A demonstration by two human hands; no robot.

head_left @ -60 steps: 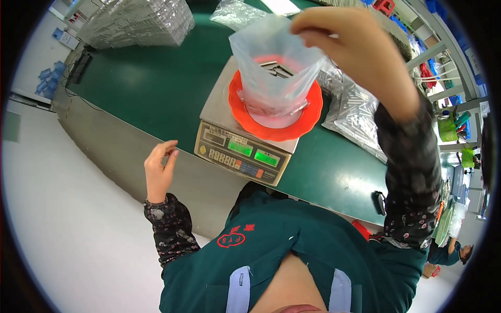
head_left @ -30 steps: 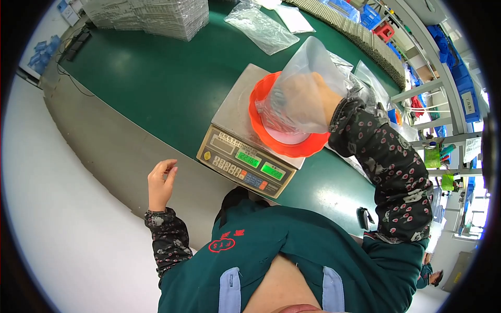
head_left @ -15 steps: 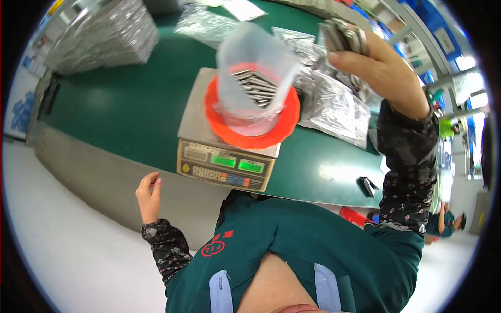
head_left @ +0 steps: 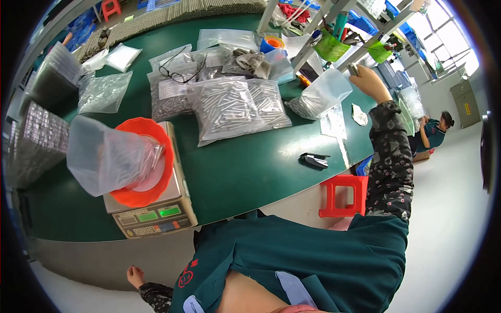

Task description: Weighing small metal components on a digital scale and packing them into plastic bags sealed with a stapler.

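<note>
Two hands are apart: the right hand (head_left: 369, 82) pinches a few metal pins over the small clear bag (head_left: 319, 95) on the desk (head_left: 250, 161); the left hand (head_left: 134, 275) hangs low, fingers loosely open. Pins should probably be carried level to the bag on the scale (head_left: 151, 208).

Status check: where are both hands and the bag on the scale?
Right hand raised, gripping small metal pieces beside open clear bag. Left hand low, empty. Bag on scale sits in red bowl, nothing blocking.
</note>
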